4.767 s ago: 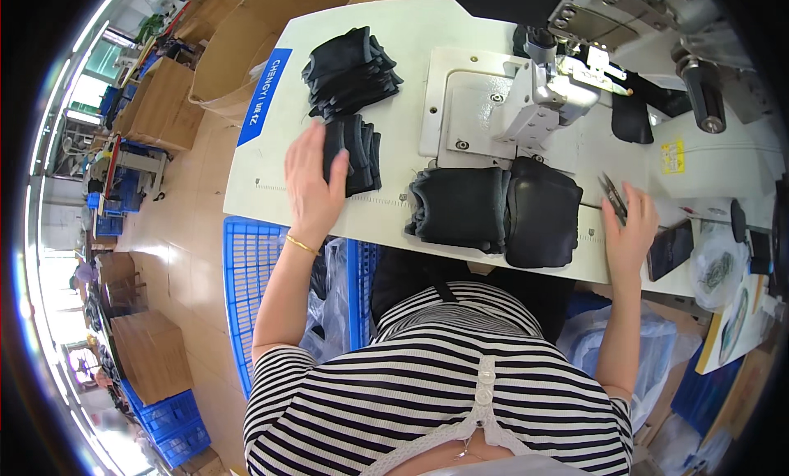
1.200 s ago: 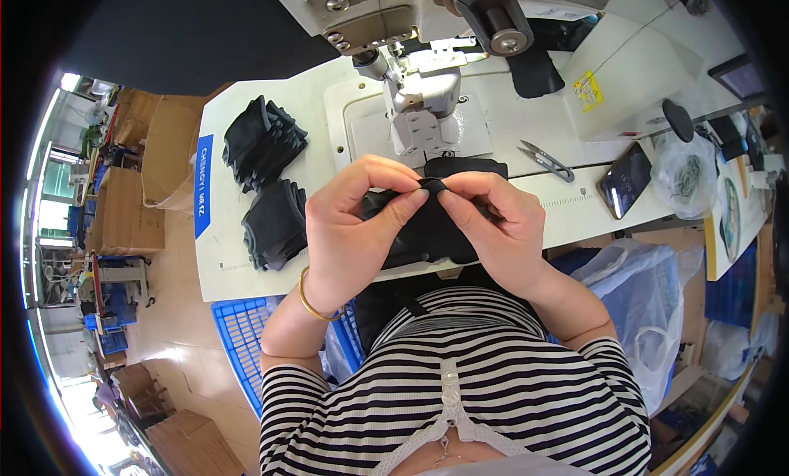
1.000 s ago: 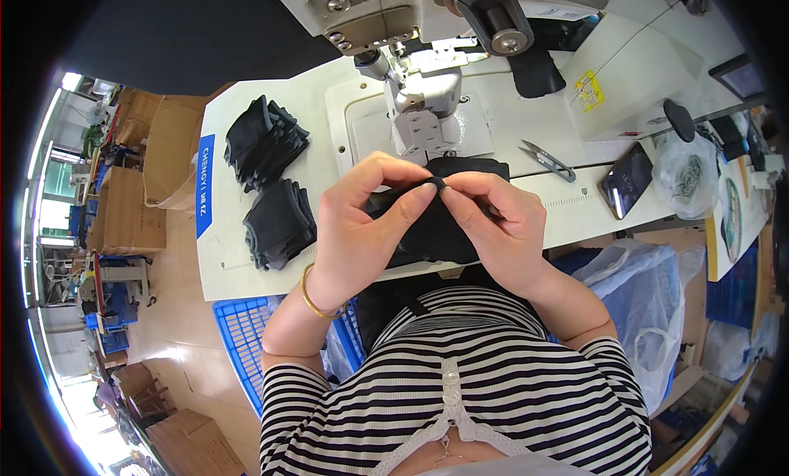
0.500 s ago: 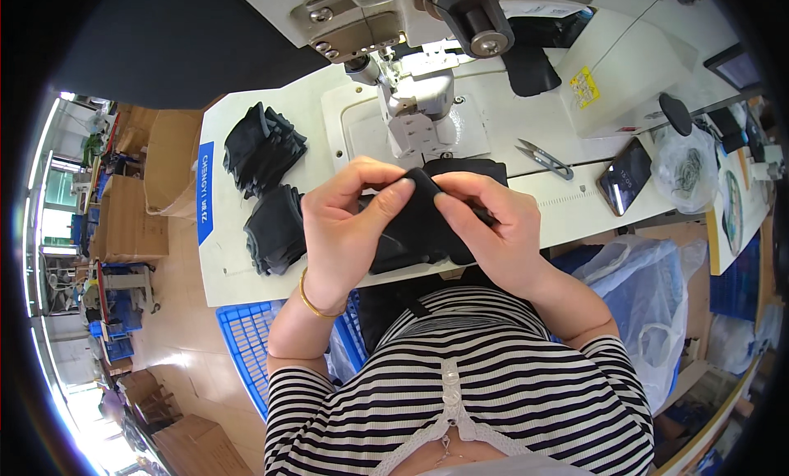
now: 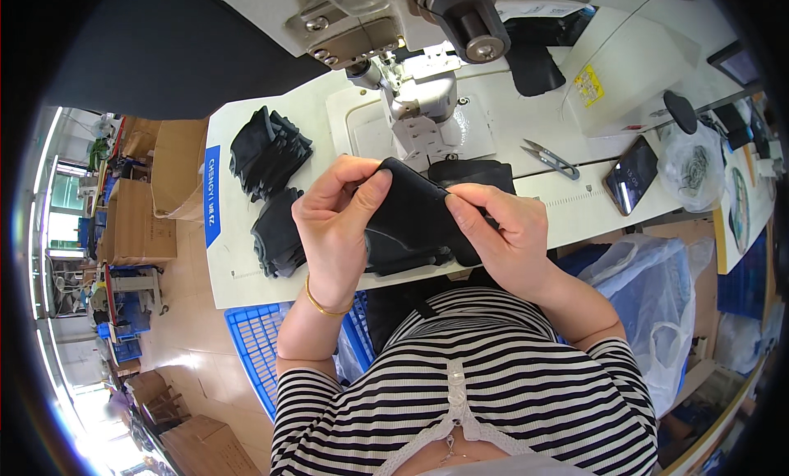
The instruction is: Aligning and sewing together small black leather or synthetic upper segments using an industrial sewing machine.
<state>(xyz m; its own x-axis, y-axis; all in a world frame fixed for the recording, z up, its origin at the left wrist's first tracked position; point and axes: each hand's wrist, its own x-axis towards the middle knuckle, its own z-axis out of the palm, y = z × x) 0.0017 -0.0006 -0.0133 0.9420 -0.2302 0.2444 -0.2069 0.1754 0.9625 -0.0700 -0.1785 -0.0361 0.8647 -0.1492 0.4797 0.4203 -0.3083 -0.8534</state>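
Note:
Between my two hands a piece of black fabric is stretched along its upper edge. My left hand pinches one corner between thumb and fingers. Farther right along the same edge, my right hand pinches the cloth. More black cloth lies on the table just behind and beneath the held piece. Beyond my hands stands a sewing machine, its needle area lit. Left of my hands are two stacks of black fabric pieces, a far stack and a near stack.
Thread snips and a phone lie on the white table to the right, near a clear plastic bag. A blue basket sits below the front edge at left; a plastic-lined bin is at right.
My hands have moved apart along the fabric's edge, the left one shifting leftward. The cloth between them is now stretched wider. The whole view has shifted slightly.

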